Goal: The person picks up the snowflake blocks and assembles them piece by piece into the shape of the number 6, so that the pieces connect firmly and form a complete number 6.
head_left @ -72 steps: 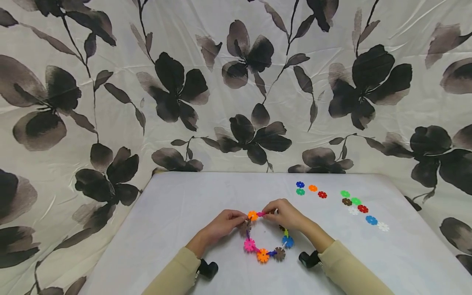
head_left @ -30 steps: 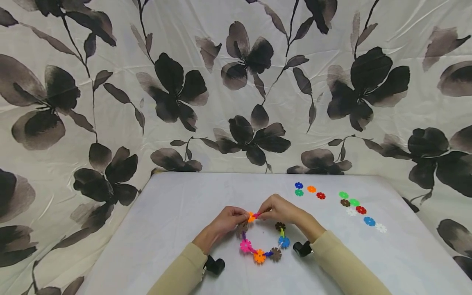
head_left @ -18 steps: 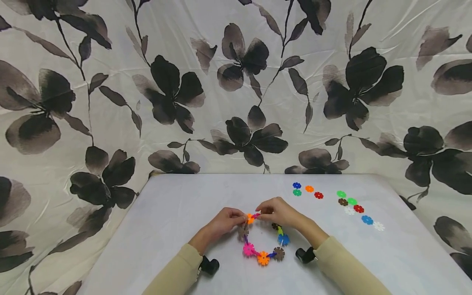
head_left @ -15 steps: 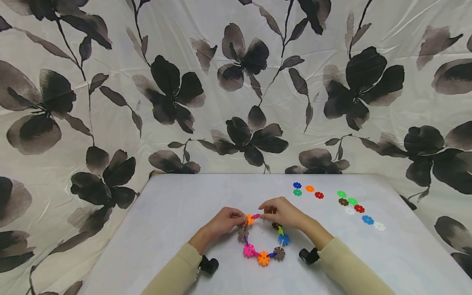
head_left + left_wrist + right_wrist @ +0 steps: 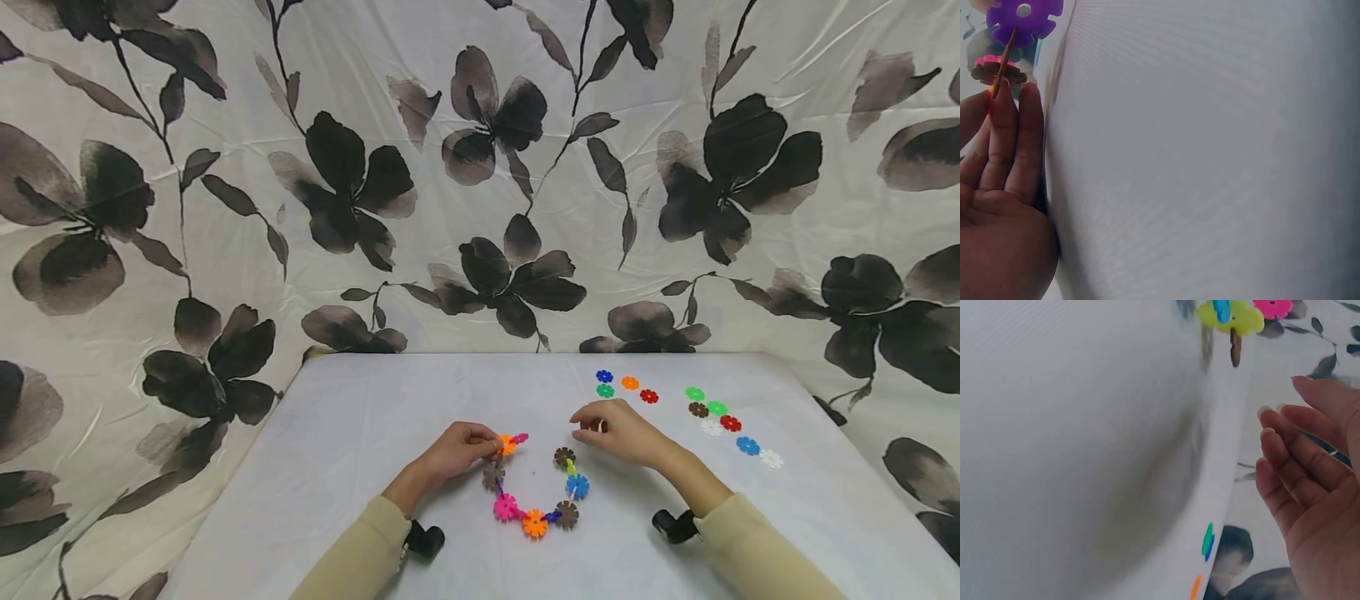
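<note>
A curved chain of interlocked flower-shaped plastic discs lies on the white table, its gap at the far side. My left hand [image 5: 453, 458] pinches the chain's far left end at an orange disc [image 5: 507, 447]; a pink disc [image 5: 522, 437] juts from that one. From the left wrist, a purple disc [image 5: 1025, 24] shows beyond the fingertips. Across the gap, a brown disc [image 5: 565, 457] forms the other end, linked to a yellow-green disc [image 5: 1249, 320]. Beyond that end hovers my right hand [image 5: 622, 429], fingers loosely bent, nothing between them.
Loose flower discs lie flat at the back right, among them a blue disc [image 5: 604, 377], a red disc [image 5: 648, 397] and a white disc [image 5: 771, 459]. A floral cloth [image 5: 480, 183] hangs behind the table [image 5: 360, 400].
My right hand has let go of the pink disc at the chain's far end and moved right, uncovering the brown end disc. The left hand keeps its pinch in nearly the same place.
</note>
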